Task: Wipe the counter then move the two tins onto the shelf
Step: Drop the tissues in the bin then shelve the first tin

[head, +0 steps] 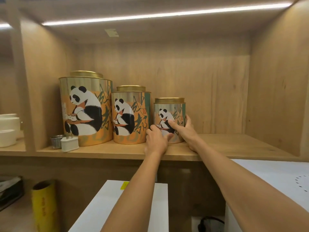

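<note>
Lit wooden shelf (217, 144), tins in a row.
Both hands, left (156, 141) and right (184, 129), clasp the small gold-lidded panda tin (173, 111); likely light, slick-sided metal.

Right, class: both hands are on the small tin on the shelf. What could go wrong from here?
1. The small tin stands almost against the middle tin; a nudge from the left hand could knock that one.
2. The right hand grips only the tin's side, so the smooth metal might slip.
3. The forearms cross the shelf edge; pulling back carelessly could drag the tin forward.
</note>
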The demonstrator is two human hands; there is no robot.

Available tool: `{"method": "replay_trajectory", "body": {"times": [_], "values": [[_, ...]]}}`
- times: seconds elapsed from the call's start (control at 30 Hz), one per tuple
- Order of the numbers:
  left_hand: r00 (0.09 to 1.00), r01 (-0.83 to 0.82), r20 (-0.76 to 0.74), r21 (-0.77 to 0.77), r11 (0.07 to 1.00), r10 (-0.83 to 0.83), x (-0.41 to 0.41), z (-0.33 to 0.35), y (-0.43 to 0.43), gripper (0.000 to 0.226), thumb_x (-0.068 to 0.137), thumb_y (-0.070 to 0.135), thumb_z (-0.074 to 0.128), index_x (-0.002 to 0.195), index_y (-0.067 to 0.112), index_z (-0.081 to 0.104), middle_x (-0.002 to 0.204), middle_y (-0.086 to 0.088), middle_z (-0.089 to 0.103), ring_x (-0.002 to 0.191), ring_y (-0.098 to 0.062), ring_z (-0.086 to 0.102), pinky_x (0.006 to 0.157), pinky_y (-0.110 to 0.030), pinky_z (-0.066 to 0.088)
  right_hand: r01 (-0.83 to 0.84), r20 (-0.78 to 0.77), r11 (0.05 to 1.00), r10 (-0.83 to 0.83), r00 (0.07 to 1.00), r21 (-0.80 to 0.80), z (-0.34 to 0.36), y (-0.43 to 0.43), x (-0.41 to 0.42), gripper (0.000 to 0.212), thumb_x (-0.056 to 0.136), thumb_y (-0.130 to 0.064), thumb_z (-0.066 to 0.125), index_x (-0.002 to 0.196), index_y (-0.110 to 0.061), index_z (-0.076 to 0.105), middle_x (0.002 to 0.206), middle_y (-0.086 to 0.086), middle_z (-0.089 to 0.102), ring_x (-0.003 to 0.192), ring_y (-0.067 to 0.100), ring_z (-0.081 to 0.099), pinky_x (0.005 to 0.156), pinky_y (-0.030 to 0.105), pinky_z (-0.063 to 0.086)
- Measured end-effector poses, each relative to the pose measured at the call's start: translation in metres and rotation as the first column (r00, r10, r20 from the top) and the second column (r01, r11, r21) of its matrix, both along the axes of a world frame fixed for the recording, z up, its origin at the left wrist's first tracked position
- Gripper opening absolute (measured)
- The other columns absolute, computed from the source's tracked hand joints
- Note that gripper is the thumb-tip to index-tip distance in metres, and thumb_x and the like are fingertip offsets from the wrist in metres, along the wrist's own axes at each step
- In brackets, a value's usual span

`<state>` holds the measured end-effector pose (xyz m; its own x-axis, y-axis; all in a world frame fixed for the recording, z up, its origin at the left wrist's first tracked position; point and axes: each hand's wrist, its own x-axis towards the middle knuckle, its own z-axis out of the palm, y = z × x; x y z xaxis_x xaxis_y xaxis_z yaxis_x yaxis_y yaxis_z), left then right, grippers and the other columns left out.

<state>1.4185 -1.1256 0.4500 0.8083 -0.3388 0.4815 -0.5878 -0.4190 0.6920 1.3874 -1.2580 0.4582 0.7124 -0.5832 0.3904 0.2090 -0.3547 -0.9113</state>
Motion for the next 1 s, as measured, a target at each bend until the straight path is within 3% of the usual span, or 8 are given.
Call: {"method": "replay_trajectory", "body": {"times": [0.13,0.63,0.8,0.9,1.0], "values": [[1.000,-0.007,0.011,-0.005,1.000,0.007,-0.002,0.000,0.000,0.061,0.091,0.037,0.067,0.132,0.004,0.036,0.136,-0.020,0.044,0.120,-0.034,0.052,0.095,-0.040,0.046,-0.026,-0.006,1.000,0.026,1.000,0.001,0.000,0.001,0.002,0.119,0.063,-0.054,0.078,0.157,-0.031,0.008,0.160,0.007,0.026,0.143,0.032,0.033,0.116,0.056,0.032],[1.000,-0.027,-0.013,-0.028,0.999,0.027,0.002,-0.002,-0.004,0.061,0.090,0.038,0.066,0.132,0.003,0.038,0.132,-0.020,0.047,0.119,-0.036,0.052,0.096,-0.042,0.046,-0.008,-0.050,0.998,0.005,0.999,-0.068,-0.002,0.000,0.000,0.112,0.075,-0.052,0.077,0.158,-0.031,0.004,0.161,0.009,0.024,0.144,0.032,0.031,0.117,0.055,0.031],[0.999,-0.050,-0.015,-0.140,0.989,0.048,0.000,-0.003,-0.005,0.055,0.086,0.027,0.061,0.130,0.006,0.035,0.131,-0.020,0.045,0.114,-0.037,0.050,0.090,-0.043,0.044,0.059,-0.092,0.998,-0.061,0.994,-0.023,-0.001,-0.003,0.004,0.127,0.072,-0.049,0.081,0.156,-0.031,-0.012,0.167,0.012,0.001,0.152,0.036,0.011,0.120,0.058,0.016],[0.995,-0.083,0.048,-0.140,0.987,0.091,-0.004,-0.005,0.001,0.054,0.086,0.032,0.062,0.127,0.005,0.038,0.126,-0.019,0.048,0.111,-0.035,0.052,0.087,-0.043,0.047,0.121,-0.129,0.992,-0.123,0.984,-0.023,0.000,0.006,-0.006,0.127,0.075,-0.041,0.081,0.156,-0.029,-0.016,0.167,0.014,-0.007,0.153,0.037,0.004,0.119,0.058,0.010],[0.991,-0.077,0.105,-0.024,0.997,0.079,-0.007,-0.006,0.013,0.045,0.086,0.025,0.066,0.122,0.002,0.049,0.122,-0.018,0.055,0.112,-0.033,0.053,0.092,-0.042,0.050,0.190,-0.256,0.979,-0.202,0.945,-0.070,0.002,0.023,-0.031,0.108,0.084,-0.033,0.075,0.158,-0.020,-0.002,0.166,0.016,0.009,0.150,0.037,0.017,0.118,0.056,0.020]]}}
